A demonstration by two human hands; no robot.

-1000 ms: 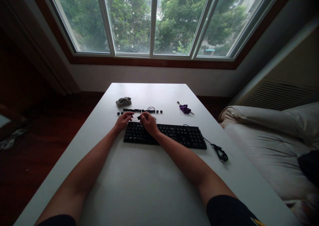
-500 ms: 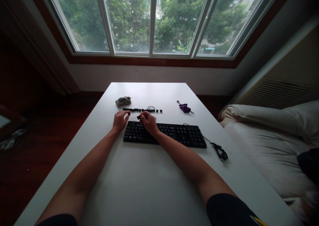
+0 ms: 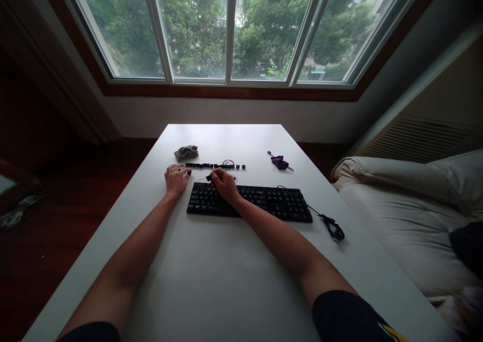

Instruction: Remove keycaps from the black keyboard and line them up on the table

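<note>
A black keyboard [image 3: 264, 203] lies across the white table [image 3: 211, 281]. My right hand [image 3: 223, 182] rests on its upper left corner, fingers pinched on a thin wire keycap puller [image 3: 209, 177] with a small black keycap at its tip. My left hand [image 3: 175, 177] sits on the table just left of the keyboard. Its fingers are curled, and a black keycap [image 3: 187, 172] is at the fingertips. A row of several loose black keycaps [image 3: 215, 166] lies just behind the keyboard.
A crumpled grey cloth [image 3: 186, 152] sits behind the keycaps at the left. A purple tool [image 3: 279, 163] lies at the back right. The keyboard's coiled cable [image 3: 332, 229] trails right. A pale sofa [image 3: 407, 216] borders the table's right side, with windows beyond.
My left hand has moved left and slightly away from the right hand, carrying a keycap toward the left end of the row. My right hand has barely shifted.
</note>
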